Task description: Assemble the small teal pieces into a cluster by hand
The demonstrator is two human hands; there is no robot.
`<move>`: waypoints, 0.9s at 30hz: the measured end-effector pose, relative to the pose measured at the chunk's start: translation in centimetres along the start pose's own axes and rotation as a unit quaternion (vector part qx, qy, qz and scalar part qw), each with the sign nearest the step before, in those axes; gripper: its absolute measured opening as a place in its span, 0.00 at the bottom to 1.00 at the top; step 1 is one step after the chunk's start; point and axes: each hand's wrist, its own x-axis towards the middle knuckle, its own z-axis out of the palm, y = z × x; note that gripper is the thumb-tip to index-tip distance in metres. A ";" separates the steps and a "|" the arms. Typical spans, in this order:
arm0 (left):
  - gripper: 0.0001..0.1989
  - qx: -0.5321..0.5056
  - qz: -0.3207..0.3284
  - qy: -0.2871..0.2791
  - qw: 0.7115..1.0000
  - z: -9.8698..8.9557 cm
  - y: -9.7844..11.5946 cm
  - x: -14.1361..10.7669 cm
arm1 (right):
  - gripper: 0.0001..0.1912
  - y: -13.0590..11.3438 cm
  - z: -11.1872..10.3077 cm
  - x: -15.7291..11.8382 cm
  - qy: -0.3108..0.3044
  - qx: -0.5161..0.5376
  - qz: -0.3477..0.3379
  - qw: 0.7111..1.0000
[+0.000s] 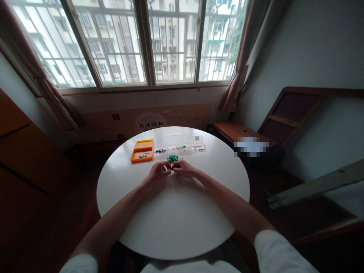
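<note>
My left hand [159,169] and my right hand [183,168] meet over the white round table [176,223], their fingers bent into pinches. Between the fingertips shows a small dark piece [171,169], too small to name; it looks held by my right hand. What my left fingers grip, if anything, is hidden. Just beyond the hands lies a pile of small green and blue pieces [172,158]. Behind it, clear plastic boxes [190,150] contain pale and green pieces, and dark pieces [160,151] sit in the left section. An orange tray [137,160] at the left contains several blue pieces [143,156].
A wooden bench [241,131] stands beyond the table's right side, with a blurred pale item [251,145] on it. Past the far edge, a printed cardboard panel [193,113] leans under the barred window [173,45]. Orange-brown cabinets [25,151] are at the left.
</note>
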 end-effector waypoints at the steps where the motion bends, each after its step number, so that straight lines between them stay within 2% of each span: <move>1: 0.07 -0.001 0.002 0.001 1.000 0.0 0.0 0.0 | 0.09 0.0 0.0 0.0 0.000 0.000 0.000 1.000; 27: 0.07 0.001 -0.002 0.002 1.000 0.1 -0.3 -0.1 | 0.09 0.0 0.0 -0.1 0.005 0.002 -0.011 1.000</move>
